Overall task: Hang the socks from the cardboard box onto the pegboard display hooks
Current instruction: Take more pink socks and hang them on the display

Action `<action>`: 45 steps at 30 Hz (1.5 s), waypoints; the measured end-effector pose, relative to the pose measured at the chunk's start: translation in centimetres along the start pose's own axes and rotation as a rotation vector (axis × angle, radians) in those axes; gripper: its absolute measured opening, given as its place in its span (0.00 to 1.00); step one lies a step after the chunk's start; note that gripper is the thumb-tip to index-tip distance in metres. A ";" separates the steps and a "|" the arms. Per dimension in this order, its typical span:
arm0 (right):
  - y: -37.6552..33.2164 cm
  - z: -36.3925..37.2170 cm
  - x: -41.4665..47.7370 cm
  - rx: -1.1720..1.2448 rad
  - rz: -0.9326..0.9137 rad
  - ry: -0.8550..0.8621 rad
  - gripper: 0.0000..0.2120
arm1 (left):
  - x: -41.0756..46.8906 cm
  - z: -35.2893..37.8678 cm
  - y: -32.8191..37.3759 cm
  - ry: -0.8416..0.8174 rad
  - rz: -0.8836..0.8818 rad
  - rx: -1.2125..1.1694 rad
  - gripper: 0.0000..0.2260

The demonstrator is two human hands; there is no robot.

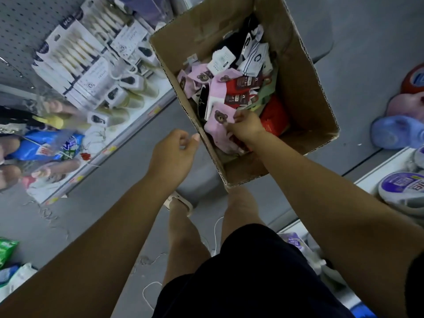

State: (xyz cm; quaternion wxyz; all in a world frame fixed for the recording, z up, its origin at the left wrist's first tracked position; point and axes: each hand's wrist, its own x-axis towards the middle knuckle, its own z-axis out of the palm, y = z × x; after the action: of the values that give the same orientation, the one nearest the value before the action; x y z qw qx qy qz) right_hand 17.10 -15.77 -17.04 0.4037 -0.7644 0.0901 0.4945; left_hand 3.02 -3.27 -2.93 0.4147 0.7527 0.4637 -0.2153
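Grey shop floor (128, 203) runs under everything. Well to the left of the cardboard box (305, 72), a pegboard (20, 31) carries white packaged goods (75, 53) hanging in rows. Just left of the box's near corner hovers the left hand (174, 152), its fingers loosely curled with nothing in them and apart from the cardboard. The box is open at the top and holds a loose heap of socks (231, 88). White striped pairs (253, 60) lie toward its far end, pink and red ones in the middle. At the near end of the box the right hand (247, 129) reaches in, fingers curled and pinching a pink bear sock (218, 120) on top of the heap. A red pack (274, 115) lies just right of that hand, near the box's right wall. Right of the box, a blue bottle (394, 131) lies among other coloured containers.
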 end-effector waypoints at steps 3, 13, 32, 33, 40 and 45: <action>-1.0 -1.0 -0.4 0.103 -0.102 -0.027 0.05 | 0.7 0.1 0.1 0.022 -0.010 -0.029 0.17; -4.9 2.6 3.3 0.205 0.014 -0.011 0.30 | 3.4 1.0 1.5 0.007 -0.114 -0.271 0.14; -2.9 -4.0 -6.7 0.355 -0.030 0.073 0.08 | -3.5 -0.5 2.7 -0.030 -0.086 -0.383 0.12; -3.3 -4.4 -8.1 0.377 -0.045 0.031 0.08 | -4.2 -0.8 3.0 -0.034 -0.081 -0.404 0.10; -6.9 -5.9 -18.7 0.369 -0.074 -0.196 0.09 | -9.2 -2.9 4.5 -0.206 -0.100 -0.708 0.14; -8.0 -4.5 -23.3 0.327 -0.105 -0.266 0.12 | -12.9 -3.9 3.6 -0.213 -0.127 -0.994 0.10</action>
State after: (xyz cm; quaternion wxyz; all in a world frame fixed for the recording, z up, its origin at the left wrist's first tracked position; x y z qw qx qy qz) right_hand 12.96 -19.77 7.30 0.5561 -0.6203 0.0751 0.5480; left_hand -0.16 -7.59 9.90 0.7537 0.4088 0.5099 -0.0690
